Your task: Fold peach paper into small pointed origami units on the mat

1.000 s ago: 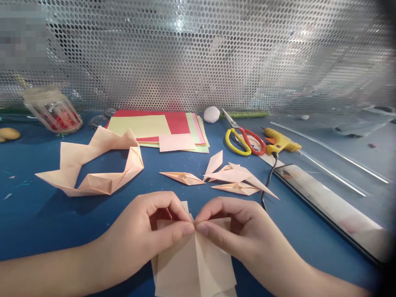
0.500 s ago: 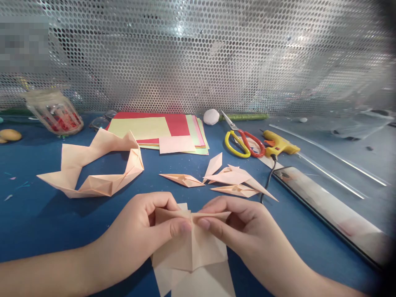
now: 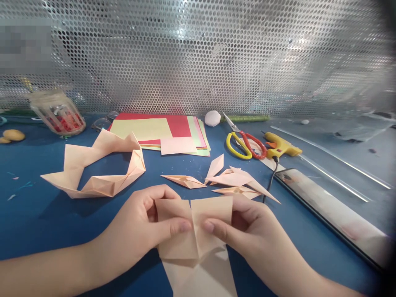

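Observation:
Between my two hands is a creased peach sheet of paper (image 3: 177, 245), with a vertical fold down its middle and two upper flaps standing up. My left hand (image 3: 154, 222) pinches its left flap, thumb in front and fingers behind. On the other side, my right hand (image 3: 247, 225) grips the right flap the same way. Under the folded piece lies another peach paper sheet (image 3: 207, 280) on the blue table. Just beyond my hands rest several folded pointed paper pieces (image 3: 229, 177). A ring of joined folded paper (image 3: 72, 161) stands to the left.
Stacked coloured paper (image 3: 139, 128) lies at the back, near scissors (image 3: 236, 134) and a yellow glue gun (image 3: 281, 144). A phone (image 3: 328, 214) and clear glue sticks (image 3: 334, 173) lie to the right. A glass jar (image 3: 58, 113) stands at the back left, before a perforated metal panel (image 3: 185, 62).
The upper flaps, seen nearly edge-on before, now stand raised and open toward me. Both thumbs have stayed near the middle fold, and the view has shifted slightly.

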Demonstrator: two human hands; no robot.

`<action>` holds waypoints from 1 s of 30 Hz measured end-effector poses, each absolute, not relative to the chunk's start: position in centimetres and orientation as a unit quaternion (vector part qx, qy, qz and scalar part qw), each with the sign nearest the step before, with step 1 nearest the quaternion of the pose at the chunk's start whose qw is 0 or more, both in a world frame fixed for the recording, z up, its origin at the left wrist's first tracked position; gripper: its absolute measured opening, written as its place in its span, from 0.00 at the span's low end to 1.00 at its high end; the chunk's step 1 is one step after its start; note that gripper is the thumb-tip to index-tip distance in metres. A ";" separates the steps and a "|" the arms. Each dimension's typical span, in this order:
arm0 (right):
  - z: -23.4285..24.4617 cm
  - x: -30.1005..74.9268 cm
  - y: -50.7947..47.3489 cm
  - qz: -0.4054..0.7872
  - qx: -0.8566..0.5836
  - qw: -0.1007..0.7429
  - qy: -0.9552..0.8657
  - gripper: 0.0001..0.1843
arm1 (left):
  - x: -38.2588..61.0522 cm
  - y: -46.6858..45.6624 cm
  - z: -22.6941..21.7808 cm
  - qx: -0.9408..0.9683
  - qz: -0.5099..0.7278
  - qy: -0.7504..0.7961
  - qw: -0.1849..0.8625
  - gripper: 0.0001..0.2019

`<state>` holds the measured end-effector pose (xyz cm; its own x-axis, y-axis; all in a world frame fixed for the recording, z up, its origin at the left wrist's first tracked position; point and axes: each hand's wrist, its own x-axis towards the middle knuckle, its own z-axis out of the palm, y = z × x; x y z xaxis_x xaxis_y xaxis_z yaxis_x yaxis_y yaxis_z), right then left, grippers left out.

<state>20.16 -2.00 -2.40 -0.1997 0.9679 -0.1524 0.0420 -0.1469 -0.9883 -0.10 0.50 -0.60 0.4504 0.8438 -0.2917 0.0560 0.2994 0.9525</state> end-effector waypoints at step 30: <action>-1.5 19.6 -1.8 0.570 -0.477 0.444 -0.500 0.23 | -0.2 0.5 -0.6 0.460 0.315 0.402 0.726 0.14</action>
